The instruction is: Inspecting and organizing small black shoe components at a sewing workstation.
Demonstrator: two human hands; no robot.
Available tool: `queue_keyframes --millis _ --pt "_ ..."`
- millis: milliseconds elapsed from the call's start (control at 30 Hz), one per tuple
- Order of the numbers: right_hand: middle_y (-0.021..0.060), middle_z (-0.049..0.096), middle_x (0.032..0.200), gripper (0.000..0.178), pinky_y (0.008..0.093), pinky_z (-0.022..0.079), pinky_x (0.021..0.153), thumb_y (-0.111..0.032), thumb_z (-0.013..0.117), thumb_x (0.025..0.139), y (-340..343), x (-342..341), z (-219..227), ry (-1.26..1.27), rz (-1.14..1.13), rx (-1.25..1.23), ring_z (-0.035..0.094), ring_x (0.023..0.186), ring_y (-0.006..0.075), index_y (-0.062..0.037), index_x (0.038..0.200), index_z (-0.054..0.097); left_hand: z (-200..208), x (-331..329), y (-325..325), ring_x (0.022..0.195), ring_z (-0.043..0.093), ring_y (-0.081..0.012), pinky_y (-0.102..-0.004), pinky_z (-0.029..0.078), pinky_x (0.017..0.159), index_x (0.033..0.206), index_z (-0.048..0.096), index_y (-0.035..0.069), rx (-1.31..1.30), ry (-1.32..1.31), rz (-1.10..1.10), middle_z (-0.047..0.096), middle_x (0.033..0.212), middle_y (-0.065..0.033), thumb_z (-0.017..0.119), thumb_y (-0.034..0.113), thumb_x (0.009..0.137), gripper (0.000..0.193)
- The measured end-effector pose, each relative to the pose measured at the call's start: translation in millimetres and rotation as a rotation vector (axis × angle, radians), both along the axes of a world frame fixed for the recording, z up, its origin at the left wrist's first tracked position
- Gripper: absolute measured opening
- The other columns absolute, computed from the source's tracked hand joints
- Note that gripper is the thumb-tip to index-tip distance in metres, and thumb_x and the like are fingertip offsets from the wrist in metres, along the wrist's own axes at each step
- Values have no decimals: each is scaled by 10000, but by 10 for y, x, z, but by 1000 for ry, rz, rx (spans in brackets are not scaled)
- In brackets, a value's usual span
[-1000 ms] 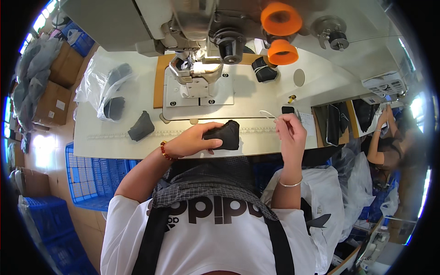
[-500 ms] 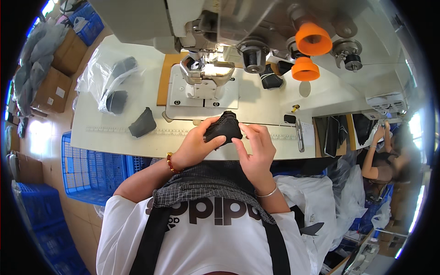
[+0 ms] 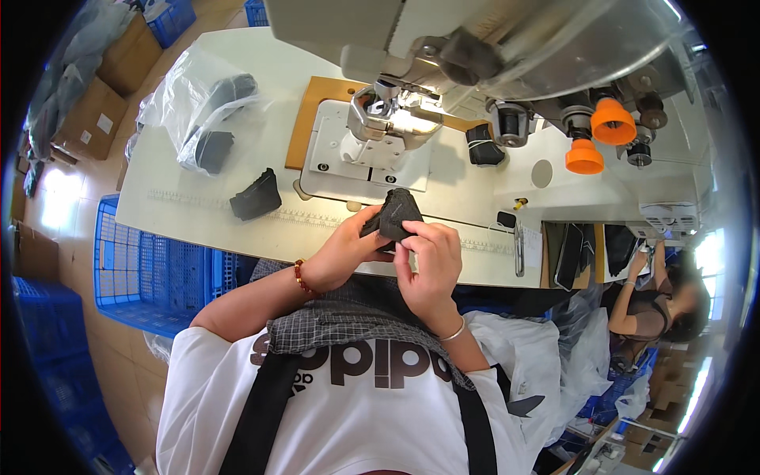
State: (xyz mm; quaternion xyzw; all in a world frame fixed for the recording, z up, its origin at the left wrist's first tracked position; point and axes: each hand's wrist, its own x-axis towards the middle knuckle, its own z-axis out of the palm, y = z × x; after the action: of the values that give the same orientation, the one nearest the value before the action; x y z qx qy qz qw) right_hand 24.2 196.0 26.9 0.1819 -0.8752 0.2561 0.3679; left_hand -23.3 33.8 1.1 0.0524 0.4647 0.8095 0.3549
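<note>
In front of the sewing machine [image 3: 392,131], at the table's near edge, my left hand [image 3: 342,252] grips a small stack of black fabric pieces [image 3: 397,210]. Its thumb lies across the front of the stack, and the other fingers are mostly hidden behind. My right hand [image 3: 431,265] presses its bent fingertips and thumb onto the stack's lower right side. A loose dark fabric piece [image 3: 256,195] rests on the table to the left, beside a printed ruler strip. Farther back, a clear plastic bag [image 3: 186,99] holds more dark pieces.
Behind the machine bed lies a tied black bundle [image 3: 484,146]. Orange cone-shaped parts [image 3: 613,121] hang at the right. Metal tweezers [image 3: 519,250] lie at the table's right. A blue crate [image 3: 150,277] stands lower left. Another person [image 3: 653,305] sits at far right.
My right fingers have closed in onto the face of the stack, where they were spread at its edge. The stack is turned more upright. The whole view has shifted and tilted.
</note>
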Motion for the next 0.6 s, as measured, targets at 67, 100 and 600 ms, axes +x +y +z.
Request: queue_keyframes --millis 67,100,600 --pt "103 679 1142 244 403 483 809 15 719 711 -7 34 6 -85 44 -38 616 959 309 -55 894 573 37 -26 -20 1159 596 -155 -357 542 960 1442 410 27 19 -4 -20 581 1283 -80 602 188 1001 507" --pt "103 679 1142 244 403 483 809 15 719 711 0 46 18 -85 49 -37 616 959 309 -55 894 573 47 -33 -31 1183 582 -155 -369 530 979 1444 406 30 35 -6 -42 572 1294 -80 597 183 1002 505" --pt "49 589 924 205 376 418 746 -19 747 752 151 156 375 -168 94 -42 509 800 274 -102 904 638 -26 -163 -218 1009 657 -184 -380 573 817 1306 540 31 50 -126 -117 650 1177 -74 511 322 1043 394"
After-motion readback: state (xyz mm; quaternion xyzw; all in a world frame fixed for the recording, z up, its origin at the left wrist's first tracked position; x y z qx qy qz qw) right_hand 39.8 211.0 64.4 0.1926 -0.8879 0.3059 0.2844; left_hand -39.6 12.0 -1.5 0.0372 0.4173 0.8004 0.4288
